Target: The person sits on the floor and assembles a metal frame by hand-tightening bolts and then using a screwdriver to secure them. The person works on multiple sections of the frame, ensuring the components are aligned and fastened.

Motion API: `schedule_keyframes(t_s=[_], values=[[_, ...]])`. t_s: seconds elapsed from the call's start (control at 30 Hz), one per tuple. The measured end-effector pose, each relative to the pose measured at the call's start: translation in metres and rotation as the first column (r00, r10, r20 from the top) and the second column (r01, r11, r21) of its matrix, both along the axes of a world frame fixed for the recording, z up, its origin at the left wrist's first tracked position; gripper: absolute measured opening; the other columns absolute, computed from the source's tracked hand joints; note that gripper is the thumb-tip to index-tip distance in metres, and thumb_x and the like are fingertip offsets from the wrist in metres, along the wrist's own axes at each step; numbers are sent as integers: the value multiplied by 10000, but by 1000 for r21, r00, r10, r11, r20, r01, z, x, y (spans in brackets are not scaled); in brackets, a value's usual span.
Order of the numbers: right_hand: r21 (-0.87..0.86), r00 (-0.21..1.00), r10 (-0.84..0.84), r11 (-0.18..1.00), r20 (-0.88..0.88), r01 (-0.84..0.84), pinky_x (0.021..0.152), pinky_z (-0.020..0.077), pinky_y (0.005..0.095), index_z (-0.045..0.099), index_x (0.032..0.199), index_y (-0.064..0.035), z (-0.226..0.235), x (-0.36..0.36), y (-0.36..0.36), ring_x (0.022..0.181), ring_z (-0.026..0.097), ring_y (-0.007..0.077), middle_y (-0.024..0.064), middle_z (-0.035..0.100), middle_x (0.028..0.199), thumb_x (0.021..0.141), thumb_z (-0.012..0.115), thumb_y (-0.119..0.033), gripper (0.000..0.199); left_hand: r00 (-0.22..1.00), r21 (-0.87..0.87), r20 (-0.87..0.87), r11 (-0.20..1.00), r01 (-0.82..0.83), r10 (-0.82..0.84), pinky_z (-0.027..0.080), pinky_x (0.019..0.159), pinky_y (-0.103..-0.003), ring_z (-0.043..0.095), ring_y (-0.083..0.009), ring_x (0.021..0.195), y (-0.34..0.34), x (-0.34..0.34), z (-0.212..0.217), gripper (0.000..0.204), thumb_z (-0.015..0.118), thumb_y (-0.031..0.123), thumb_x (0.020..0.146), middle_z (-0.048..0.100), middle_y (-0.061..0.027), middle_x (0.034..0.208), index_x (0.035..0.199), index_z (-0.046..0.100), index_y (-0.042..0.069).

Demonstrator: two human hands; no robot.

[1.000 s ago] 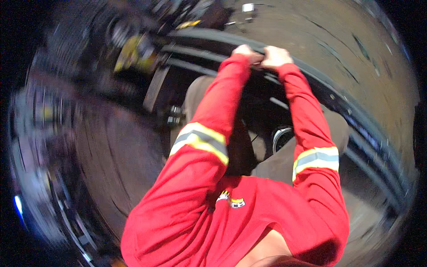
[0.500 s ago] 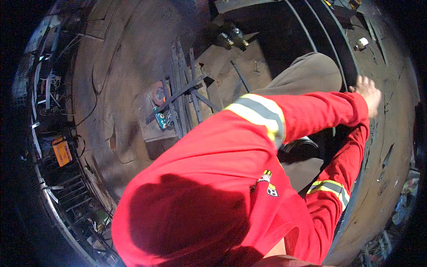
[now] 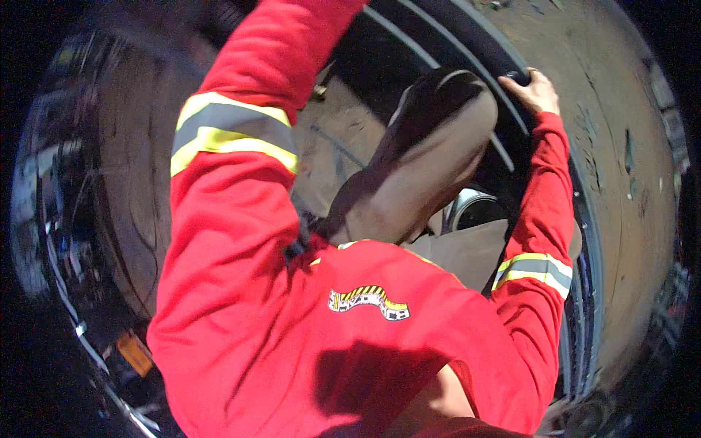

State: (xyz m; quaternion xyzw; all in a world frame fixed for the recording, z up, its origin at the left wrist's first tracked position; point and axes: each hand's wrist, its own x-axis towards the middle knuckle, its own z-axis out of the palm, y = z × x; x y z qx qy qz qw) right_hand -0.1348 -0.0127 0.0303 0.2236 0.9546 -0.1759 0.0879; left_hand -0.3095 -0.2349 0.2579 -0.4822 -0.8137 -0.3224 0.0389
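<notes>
Grey rail [image 3: 493, 35] beside knee [image 3: 464, 102]; red shirt [image 3: 230, 241], lettered badge [image 3: 370, 301]

The one view, from the left of two side-by-side fisheye cameras on the wearer's head, looks steeply down. The red sweatshirt [image 3: 372, 336] lies nearest, filling the lower middle; the raised knee [image 3: 464, 109] and right hand [image 3: 537, 93] sit farther off. Brown floor [image 3: 621, 248] bends toward the dark round rim.
</notes>
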Motion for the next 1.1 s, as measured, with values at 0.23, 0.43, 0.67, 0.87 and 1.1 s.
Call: schedule_keyframes(t_s=[0.23,0.43,0.67,0.87,1.1], values=[[-24,992,62,998,-112,-65,954,423,376,567,1191,-85,9,-5,-29,1111,551,282,142,585,1186,621,663,-651,809,993,-694,1,715,85,-117,503,740,-391,633,-260,843,144,-84,-224,373,654,344,762,663,-156,943,1018,660,73],[-16,971,74,997,-229,-80,898,455,362,593,1127,-43,3,9,-17,1023,591,283,132,614,1108,615,673,-619,775,981,-987,118,86,132,-152,406,956,-435,546,-297,1125,146,-98,-278,587,421,548,823,577,-111,1226,1219,574,142],[-68,981,41,996,-191,-55,907,410,402,608,1091,-63,1,8,-15,1072,549,289,124,586,1134,633,638,-632,730,964,-988,130,47,145,-232,386,981,-421,521,-282,1162,148,-44,-225,556,372,550,870,565,-104,1242,1241,559,180],[-74,983,41,996,-181,-55,893,450,399,615,1072,-65,1,8,-13,1027,580,304,130,605,1093,623,654,-611,708,823,-878,345,155,453,-451,390,986,-373,535,-293,1127,170,-35,-242,409,424,394,900,571,-97,1231,1242,552,209],[-4,976,65,998,-209,-68,874,468,400,613,1083,-75,-8,13,-3,1018,586,289,125,602,1116,614,673,-558,676,630,-891,283,46,452,-723,413,973,-400,541,-304,1123,204,-3,-243,388,444,234,887,577,-132,1204,1263,507,158]])
